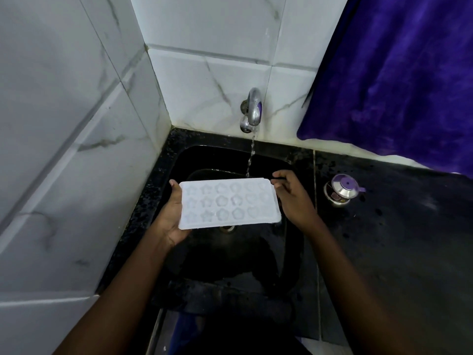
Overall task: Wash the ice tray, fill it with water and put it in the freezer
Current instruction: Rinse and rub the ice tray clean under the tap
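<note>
A white ice tray [227,203] with star and flower shaped cells is held level over the black sink [258,242]. My left hand [172,216] grips its left end from below, thumb on the edge. My right hand [291,198] holds the right end, fingers curled at the far corner. A chrome tap [253,107] on the tiled wall runs a thin stream of water [250,156] that falls just behind the tray's far right edge.
The black speckled counter [399,226] stretches to the right with a small steel lidded pot [341,189] on it. A purple cloth [399,80] hangs at the upper right. White marble tiled walls [66,139] close in the left and back.
</note>
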A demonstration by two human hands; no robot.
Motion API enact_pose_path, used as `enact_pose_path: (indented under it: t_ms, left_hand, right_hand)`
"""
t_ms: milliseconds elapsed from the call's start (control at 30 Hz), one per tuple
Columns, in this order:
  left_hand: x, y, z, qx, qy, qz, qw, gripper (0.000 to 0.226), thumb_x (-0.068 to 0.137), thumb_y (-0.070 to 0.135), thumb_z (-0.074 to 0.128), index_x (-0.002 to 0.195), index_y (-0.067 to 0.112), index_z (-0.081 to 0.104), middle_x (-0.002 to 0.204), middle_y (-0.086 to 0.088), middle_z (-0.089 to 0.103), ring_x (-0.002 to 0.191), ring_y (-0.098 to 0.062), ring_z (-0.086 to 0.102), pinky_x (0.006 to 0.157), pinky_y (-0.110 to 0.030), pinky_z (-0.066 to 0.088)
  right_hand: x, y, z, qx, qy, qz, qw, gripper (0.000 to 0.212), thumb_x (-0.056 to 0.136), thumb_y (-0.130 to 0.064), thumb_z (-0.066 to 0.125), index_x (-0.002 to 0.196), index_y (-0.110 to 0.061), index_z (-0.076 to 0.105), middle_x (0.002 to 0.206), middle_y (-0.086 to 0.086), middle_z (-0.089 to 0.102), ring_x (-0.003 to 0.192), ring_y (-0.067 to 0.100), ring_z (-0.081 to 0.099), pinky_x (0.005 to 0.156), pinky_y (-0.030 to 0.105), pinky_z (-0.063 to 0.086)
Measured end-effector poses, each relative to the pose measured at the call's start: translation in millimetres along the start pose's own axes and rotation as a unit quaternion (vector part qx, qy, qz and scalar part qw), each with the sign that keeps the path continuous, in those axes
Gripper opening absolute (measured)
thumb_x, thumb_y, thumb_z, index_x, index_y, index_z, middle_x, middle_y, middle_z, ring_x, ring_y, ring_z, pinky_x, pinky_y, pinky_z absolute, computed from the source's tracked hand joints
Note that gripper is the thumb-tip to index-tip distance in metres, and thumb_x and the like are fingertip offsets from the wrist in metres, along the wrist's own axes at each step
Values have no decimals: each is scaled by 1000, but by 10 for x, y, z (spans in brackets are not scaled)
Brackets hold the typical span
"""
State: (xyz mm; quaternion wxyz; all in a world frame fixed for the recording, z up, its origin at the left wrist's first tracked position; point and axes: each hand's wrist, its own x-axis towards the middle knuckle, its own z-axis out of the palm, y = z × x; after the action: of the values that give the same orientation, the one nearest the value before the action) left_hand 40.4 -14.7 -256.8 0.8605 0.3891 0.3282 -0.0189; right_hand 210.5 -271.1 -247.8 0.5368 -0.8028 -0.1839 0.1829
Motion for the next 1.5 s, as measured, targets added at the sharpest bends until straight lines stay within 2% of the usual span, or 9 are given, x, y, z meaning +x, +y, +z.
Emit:
enact_pose_path:
  t_ms: [100, 167, 300, 433, 567, 733, 900, 1100, 1500]
  left_hand:
    - [-90, -57, -12, -12, 2, 0, 1000, 96, 95, 86, 22, 145, 15, 62, 143, -17, 68, 128, -35, 69, 86, -50, 65]
    - [-138, -89, -19, -13, 11, 0, 1000, 94, 94, 86, 24, 143, 16, 64, 141, -17, 69, 126, -35, 70, 84, -50, 66]
    - [-216, -136, -49, -7, 29, -1, 1000, 97, 94, 86, 21, 147, 16, 61, 141, -16, 70, 128, -35, 69, 96, -55, 60]
    - [-261, -154, -48, -16, 44, 6, 999, 97, 96, 85, 19, 149, 14, 59, 142, -17, 69, 131, -37, 66, 112, -61, 48]
    - [-292, -127, -45, -9, 52, 10, 999, 97, 96, 86, 17, 146, 16, 61, 140, -16, 71, 128, -35, 69, 103, -56, 53]
    - [-321, -82, -33, -4, 42, 12, 999, 98, 96, 85, 15, 151, 15, 57, 144, -17, 68, 133, -37, 65, 108, -59, 51]
    - [-376, -29, 3, -1, 21, 17, 1000, 95, 95, 85, 15, 140, 18, 65, 137, -14, 72, 121, -32, 73, 84, -48, 66]
    - [-413, -42, -4, -6, 14, 23, 1000, 95, 94, 88, 19, 125, 23, 81, 138, -14, 72, 122, -32, 73, 82, -46, 66]
    - [-364, -100, 3, -23, 22, 13, 999, 96, 91, 89, 25, 143, 19, 65, 142, -15, 69, 127, -34, 70, 87, -49, 65]
  right_hand:
    - [-146, -19, 20, -64, -5, -104, 992, 19, 104, -24, 49, 110, -40, 57, 109, -16, 64, 101, 4, 62, 85, 30, 49]
    - [-203, -11, 32, -113, 0, -159, 981, 16, 104, -23, 49, 113, -31, 60, 119, -15, 60, 114, 8, 57, 96, 34, 47]
    - [-326, -14, 61, -187, 2, -133, 973, 28, 105, -46, 45, 117, -31, 66, 151, -4, 46, 143, 18, 33, 115, 39, 34]
    - [-349, -16, 74, -263, -16, -145, 954, 45, 104, -65, 38, 127, -39, 67, 166, -5, 32, 151, 24, 19, 119, 49, 27]
    - [-355, -28, 104, -317, -17, -161, 935, 62, 101, -76, 29, 133, -38, 66, 170, -5, 27, 152, 22, 14, 115, 50, 21]
    - [-374, -83, 110, -345, 8, -160, 925, 58, 101, -75, 26, 129, -39, 62, 172, -2, 21, 154, 25, 12, 114, 53, 22]
    - [-393, -140, 125, -361, 12, -156, 919, 58, 100, -77, 28, 130, -40, 61, 173, -1, 16, 156, 28, 10, 115, 56, 23]
    - [-404, -185, 141, -336, 4, -168, 927, 63, 98, -81, 26, 129, -39, 63, 175, -4, 13, 158, 26, 6, 117, 54, 18]
    - [-428, -142, 175, -364, 27, -136, 921, 49, 103, -71, 30, 118, -38, 63, 173, -1, 18, 158, 26, 7, 116, 59, 21]
